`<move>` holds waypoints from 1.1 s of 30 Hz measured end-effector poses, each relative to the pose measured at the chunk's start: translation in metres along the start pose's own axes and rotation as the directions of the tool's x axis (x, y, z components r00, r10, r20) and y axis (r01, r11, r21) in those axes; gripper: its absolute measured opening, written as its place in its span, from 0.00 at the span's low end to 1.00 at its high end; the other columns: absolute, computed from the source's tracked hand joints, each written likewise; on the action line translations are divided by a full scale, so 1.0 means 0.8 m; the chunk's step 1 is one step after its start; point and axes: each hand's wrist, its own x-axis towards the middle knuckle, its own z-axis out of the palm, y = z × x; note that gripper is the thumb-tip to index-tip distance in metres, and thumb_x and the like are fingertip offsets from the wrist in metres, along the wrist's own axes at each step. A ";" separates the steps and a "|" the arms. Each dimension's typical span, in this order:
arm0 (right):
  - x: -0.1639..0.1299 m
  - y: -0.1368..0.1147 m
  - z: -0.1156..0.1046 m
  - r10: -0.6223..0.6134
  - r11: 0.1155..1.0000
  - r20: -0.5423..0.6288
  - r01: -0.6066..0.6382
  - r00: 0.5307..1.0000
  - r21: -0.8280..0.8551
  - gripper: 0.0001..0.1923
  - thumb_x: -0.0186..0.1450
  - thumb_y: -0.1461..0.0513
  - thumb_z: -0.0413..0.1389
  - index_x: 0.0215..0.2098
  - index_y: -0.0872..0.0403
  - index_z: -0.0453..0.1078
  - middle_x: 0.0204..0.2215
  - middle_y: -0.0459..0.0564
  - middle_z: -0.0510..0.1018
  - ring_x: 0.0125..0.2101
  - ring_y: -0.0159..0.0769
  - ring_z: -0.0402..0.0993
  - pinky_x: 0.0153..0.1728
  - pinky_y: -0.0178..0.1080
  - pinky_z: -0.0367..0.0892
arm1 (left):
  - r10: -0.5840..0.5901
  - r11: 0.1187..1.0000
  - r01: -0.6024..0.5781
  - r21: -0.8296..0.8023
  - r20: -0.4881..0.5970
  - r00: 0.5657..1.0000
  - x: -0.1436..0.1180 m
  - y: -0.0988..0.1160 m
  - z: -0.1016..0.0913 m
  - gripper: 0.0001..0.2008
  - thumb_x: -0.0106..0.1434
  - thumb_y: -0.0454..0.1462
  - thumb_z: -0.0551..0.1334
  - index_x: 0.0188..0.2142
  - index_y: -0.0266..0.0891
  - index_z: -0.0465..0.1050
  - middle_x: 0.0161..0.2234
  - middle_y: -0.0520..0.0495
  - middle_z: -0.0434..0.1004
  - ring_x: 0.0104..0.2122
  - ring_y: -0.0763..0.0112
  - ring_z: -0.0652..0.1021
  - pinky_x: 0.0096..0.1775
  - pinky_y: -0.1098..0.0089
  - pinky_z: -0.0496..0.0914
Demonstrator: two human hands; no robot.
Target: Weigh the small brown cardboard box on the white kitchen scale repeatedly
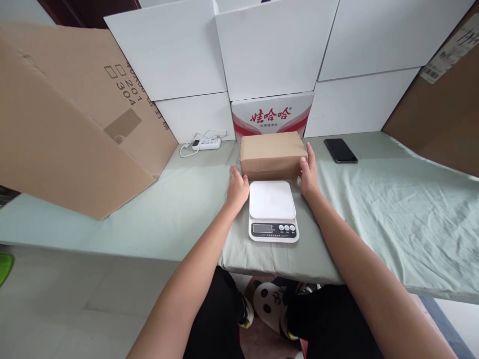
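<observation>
A small brown cardboard box (pixel 272 153) lies on the green cloth-covered table (pixel 392 199), just behind a white digital kitchen scale (pixel 272 209). My left hand (pixel 238 187) rests with fingers together against the box's lower left corner. My right hand (pixel 309 172) lies flat against the box's right end. Both hands flank the box without lifting it; the box sits on the cloth. The scale's platform is bare and its display is dark.
A black phone (pixel 340 150) lies right of the box. A white charger with cable (pixel 205 143) lies to the left. A large brown carton (pixel 67 119) leans at left; white boxes (pixel 277 45) and a red-printed carton (pixel 272 115) line the back.
</observation>
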 end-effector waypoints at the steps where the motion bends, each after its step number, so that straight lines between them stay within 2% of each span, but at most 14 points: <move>1: 0.000 -0.002 -0.001 -0.017 1.000 0.003 0.017 1.000 -0.015 0.47 0.71 0.33 0.51 0.80 0.44 0.55 0.78 0.55 0.65 0.76 0.54 0.62 0.77 0.61 0.60 | -0.034 0.999 0.034 0.015 -0.006 0.999 0.000 0.003 -0.001 0.41 0.76 0.48 0.58 0.81 0.38 0.46 0.85 0.38 0.43 0.84 0.51 0.42 0.83 0.50 0.39; 4: 0.001 -0.007 -0.001 -0.033 0.999 0.002 0.033 0.999 -0.035 0.48 0.69 0.30 0.51 0.78 0.44 0.58 0.81 0.55 0.61 0.80 0.54 0.56 0.81 0.61 0.54 | -0.101 0.995 0.101 0.000 -0.005 0.995 -0.001 0.014 -0.005 0.39 0.76 0.48 0.57 0.80 0.40 0.50 0.84 0.40 0.50 0.83 0.51 0.52 0.82 0.52 0.46; 7: 0.001 -0.009 0.002 -0.025 0.999 0.001 0.025 1.000 -0.024 0.51 0.67 0.28 0.52 0.78 0.45 0.59 0.80 0.55 0.61 0.81 0.56 0.54 0.81 0.65 0.50 | -0.084 0.987 0.087 -0.137 0.022 0.996 0.002 0.025 -0.007 0.31 0.77 0.48 0.54 0.77 0.46 0.60 0.79 0.43 0.65 0.79 0.51 0.65 0.79 0.51 0.58; 9: 0.001 -0.012 0.005 -0.027 1.000 0.010 0.027 1.000 -0.009 0.52 0.67 0.28 0.52 0.78 0.44 0.58 0.81 0.55 0.60 0.81 0.57 0.52 0.82 0.66 0.49 | -0.068 0.977 0.073 -0.200 0.028 0.997 0.005 0.032 -0.008 0.27 0.78 0.48 0.53 0.72 0.45 0.67 0.73 0.42 0.75 0.74 0.50 0.73 0.75 0.50 0.64; 11: -0.001 -0.023 0.007 -0.044 0.999 0.011 0.044 0.999 0.007 0.50 0.68 0.29 0.52 0.79 0.43 0.55 0.81 0.54 0.58 0.82 0.57 0.50 0.82 0.66 0.48 | -0.064 0.975 0.068 -0.212 0.024 0.998 0.005 0.042 -0.010 0.25 0.78 0.50 0.54 0.66 0.42 0.72 0.66 0.39 0.81 0.70 0.47 0.76 0.73 0.49 0.66; 13: -0.007 -0.042 0.004 -0.088 0.996 0.008 0.088 0.996 0.002 0.48 0.71 0.31 0.51 0.80 0.40 0.52 0.82 0.52 0.56 0.82 0.57 0.48 0.82 0.68 0.48 | -0.029 0.973 0.032 -0.229 0.017 0.999 -0.002 0.056 -0.017 0.25 0.78 0.52 0.54 0.64 0.42 0.74 0.65 0.39 0.81 0.69 0.46 0.76 0.73 0.49 0.67; 15: -0.018 -0.069 -0.004 -0.139 0.990 0.001 0.139 0.990 -0.027 0.46 0.72 0.32 0.50 0.81 0.38 0.49 0.83 0.50 0.54 0.83 0.57 0.46 0.81 0.69 0.47 | 0.065 0.957 -0.062 -0.284 0.002 0.998 -0.018 0.074 -0.027 0.28 0.78 0.55 0.53 0.67 0.44 0.72 0.69 0.41 0.78 0.72 0.49 0.74 0.73 0.52 0.67; 18: -0.050 -0.111 -0.022 -0.168 0.983 0.005 0.168 0.986 -0.076 0.45 0.73 0.34 0.51 0.82 0.36 0.46 0.83 0.49 0.51 0.83 0.59 0.44 0.81 0.71 0.47 | 0.175 0.923 -0.176 -0.342 -0.034 0.984 -0.059 0.099 -0.044 0.32 0.78 0.58 0.53 0.73 0.47 0.67 0.73 0.42 0.75 0.74 0.51 0.72 0.74 0.55 0.66; 21: -0.094 -0.134 -0.040 -0.165 0.980 0.009 0.165 0.986 -0.113 0.44 0.74 0.36 0.52 0.82 0.37 0.47 0.83 0.51 0.53 0.83 0.60 0.46 0.80 0.72 0.48 | 0.197 0.928 -0.194 -0.318 -0.023 0.980 -0.107 0.107 -0.056 0.36 0.77 0.61 0.53 0.76 0.49 0.64 0.73 0.43 0.74 0.75 0.49 0.71 0.74 0.53 0.66; 26: -0.150 -0.130 -0.051 -0.119 0.984 -0.034 0.114 0.992 -0.134 0.40 0.74 0.37 0.53 0.79 0.38 0.53 0.79 0.54 0.59 0.80 0.61 0.53 0.79 0.72 0.52 | 0.159 0.944 -0.155 -0.291 -0.013 0.987 -0.154 0.094 -0.064 0.35 0.77 0.61 0.52 0.75 0.49 0.65 0.75 0.43 0.72 0.77 0.48 0.69 0.75 0.50 0.66; 33: -0.149 -0.125 -0.046 -0.114 0.989 -0.036 0.110 0.993 -0.102 0.39 0.72 0.36 0.54 0.74 0.44 0.60 0.73 0.58 0.67 0.77 0.61 0.57 0.78 0.71 0.53 | 0.084 0.945 -0.093 -0.314 -0.042 0.996 -0.168 0.086 -0.059 0.34 0.77 0.60 0.53 0.74 0.49 0.66 0.73 0.41 0.75 0.74 0.46 0.73 0.73 0.47 0.69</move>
